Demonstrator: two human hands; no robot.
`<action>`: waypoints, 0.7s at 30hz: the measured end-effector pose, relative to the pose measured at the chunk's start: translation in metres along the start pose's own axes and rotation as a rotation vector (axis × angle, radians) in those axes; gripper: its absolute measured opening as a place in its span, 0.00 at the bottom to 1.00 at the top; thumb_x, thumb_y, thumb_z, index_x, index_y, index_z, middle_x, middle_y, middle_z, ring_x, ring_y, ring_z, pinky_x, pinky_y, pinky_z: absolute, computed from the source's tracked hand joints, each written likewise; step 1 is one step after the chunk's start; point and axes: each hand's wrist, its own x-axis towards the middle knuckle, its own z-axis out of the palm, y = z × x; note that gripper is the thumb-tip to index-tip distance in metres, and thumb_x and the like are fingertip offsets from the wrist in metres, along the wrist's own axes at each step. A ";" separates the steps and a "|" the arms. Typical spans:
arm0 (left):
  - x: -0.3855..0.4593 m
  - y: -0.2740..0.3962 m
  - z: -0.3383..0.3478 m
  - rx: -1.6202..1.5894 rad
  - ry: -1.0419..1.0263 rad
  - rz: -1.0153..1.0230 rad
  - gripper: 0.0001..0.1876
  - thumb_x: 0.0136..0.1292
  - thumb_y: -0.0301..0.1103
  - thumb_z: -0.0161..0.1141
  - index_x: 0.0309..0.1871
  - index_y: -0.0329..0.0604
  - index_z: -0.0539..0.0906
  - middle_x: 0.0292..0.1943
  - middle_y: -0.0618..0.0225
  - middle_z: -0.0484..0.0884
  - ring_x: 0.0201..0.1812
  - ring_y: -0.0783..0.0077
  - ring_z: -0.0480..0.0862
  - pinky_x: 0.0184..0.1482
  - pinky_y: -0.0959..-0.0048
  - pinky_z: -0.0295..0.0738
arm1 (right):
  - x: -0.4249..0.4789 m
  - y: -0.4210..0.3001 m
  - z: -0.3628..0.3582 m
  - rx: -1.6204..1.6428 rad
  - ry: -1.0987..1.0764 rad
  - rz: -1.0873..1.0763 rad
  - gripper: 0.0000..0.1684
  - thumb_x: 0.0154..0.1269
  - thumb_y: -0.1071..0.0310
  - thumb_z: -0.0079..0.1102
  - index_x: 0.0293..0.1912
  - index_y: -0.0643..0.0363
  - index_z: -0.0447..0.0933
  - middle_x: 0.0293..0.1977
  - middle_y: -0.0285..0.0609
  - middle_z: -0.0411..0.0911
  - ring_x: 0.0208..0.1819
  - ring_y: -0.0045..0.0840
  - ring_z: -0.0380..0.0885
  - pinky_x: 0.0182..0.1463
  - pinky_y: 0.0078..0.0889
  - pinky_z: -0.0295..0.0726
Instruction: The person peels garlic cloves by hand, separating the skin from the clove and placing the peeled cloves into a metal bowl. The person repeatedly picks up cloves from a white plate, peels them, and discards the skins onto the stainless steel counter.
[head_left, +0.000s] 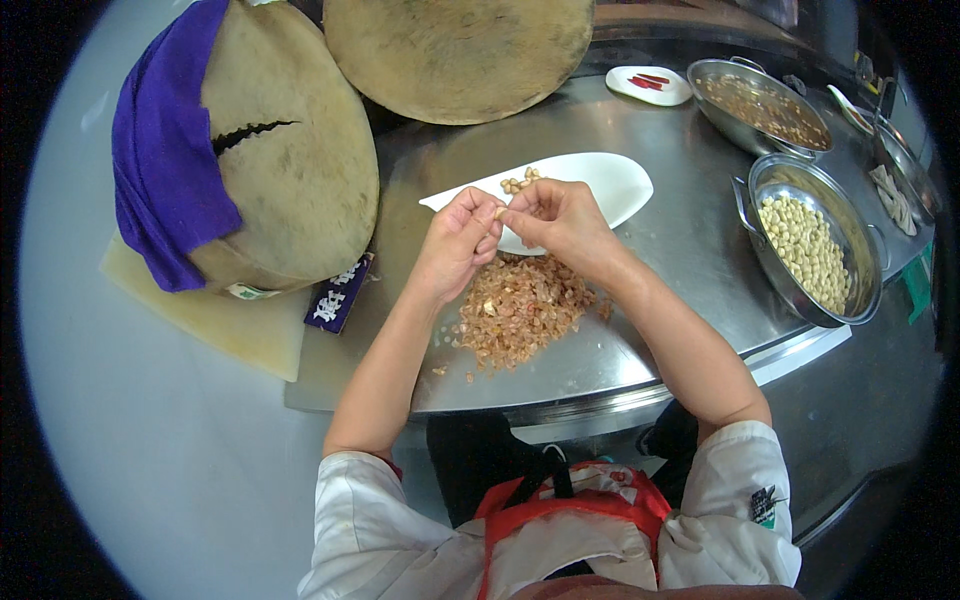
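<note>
Above the near edge of a white oblong dish (626, 184), my left hand (461, 238) and my right hand (561, 221) meet at the fingertips. Pinched between both is a small pale kernel (499, 213), seemingly a peanut, partly covered by my fingers. A few unpeeled-looking peanuts (519, 181) rest in the dish, just beyond my right knuckles. Below my hands, a heap of thin brown peanut skins (521, 315) is spread on the steel table (420, 375). To the right, a two-handled steel pan (862, 304) contains many pale peeled kernels (806, 251).
A second steel pan (701, 82) holds brownish liquid with peanuts floating in it. Beside it is a white plate (675, 94) with red strips (649, 80). Thick round wooden chopping blocks (315, 172) stand at left and back, one cracked and draped with a purple cloth (161, 157).
</note>
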 end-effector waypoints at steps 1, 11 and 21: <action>0.000 -0.002 0.001 0.009 0.006 0.012 0.07 0.70 0.35 0.51 0.39 0.42 0.70 0.26 0.75 0.70 0.21 0.87 0.61 0.21 0.88 0.54 | 0.000 0.001 0.000 -0.024 0.002 -0.010 0.08 0.55 0.71 0.64 0.30 0.68 0.78 0.23 0.37 0.78 0.25 0.13 0.73 0.28 0.18 0.72; -0.007 -0.005 0.002 0.089 0.006 0.040 0.06 0.70 0.33 0.50 0.39 0.42 0.70 0.25 0.74 0.71 0.19 0.88 0.60 0.20 0.87 0.53 | -0.003 -0.005 -0.003 -0.090 -0.078 -0.012 0.08 0.56 0.72 0.61 0.29 0.70 0.78 0.21 0.38 0.78 0.24 0.14 0.73 0.28 0.20 0.73; -0.008 -0.003 0.004 -0.238 -0.148 -0.076 0.07 0.70 0.34 0.51 0.46 0.43 0.70 0.30 0.73 0.72 0.22 0.87 0.62 0.21 0.89 0.54 | -0.001 -0.003 -0.003 0.002 -0.079 0.000 0.07 0.58 0.73 0.56 0.29 0.69 0.75 0.23 0.37 0.75 0.22 0.15 0.73 0.25 0.18 0.74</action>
